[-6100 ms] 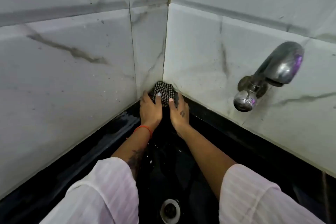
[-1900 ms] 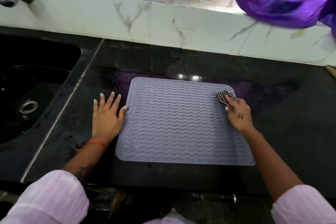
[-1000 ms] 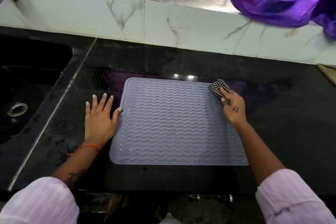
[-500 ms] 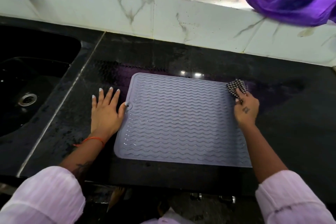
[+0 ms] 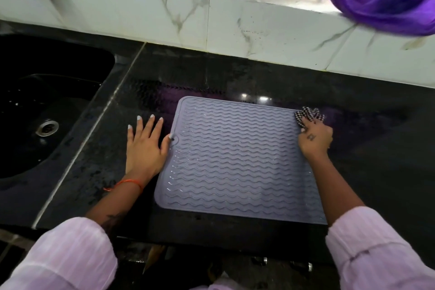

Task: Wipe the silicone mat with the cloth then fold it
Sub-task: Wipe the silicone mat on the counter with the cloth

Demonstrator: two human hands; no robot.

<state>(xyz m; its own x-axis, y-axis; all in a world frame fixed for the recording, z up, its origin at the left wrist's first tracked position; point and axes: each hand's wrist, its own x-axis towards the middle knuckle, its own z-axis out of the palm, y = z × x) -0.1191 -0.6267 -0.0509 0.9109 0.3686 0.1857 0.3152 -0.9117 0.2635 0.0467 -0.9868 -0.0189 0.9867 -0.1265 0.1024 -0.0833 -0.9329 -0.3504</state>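
Mat: the silicone mat [image 5: 237, 160] lies flat on the black worktop [image 5: 235, 77], to the right of the sink [image 5: 47, 106], its ribbed wavy face up.
Cloth: the checked cloth [image 5: 307, 114] sits bunched at the mat's far right corner, partly over the edge.
Right grip: the right hand [image 5: 314, 139] has its fingers curled round the cloth and presses it down on that corner.
Left grip: the left hand [image 5: 144, 146] lies flat, fingers straight, on the worktop just beside the mat's left edge; the thumb touches the edge by the small hole and holds nothing.
Handling: likely light, soft and floppy, so it should fold without force; the wet sheen suggests it may slide on the worktop.
Where to hold: probably the near corners or the left edge, pinched and lifted over once the wiping is done.
Stage: wiping seems barely begun, with droplets across most of the ribs.
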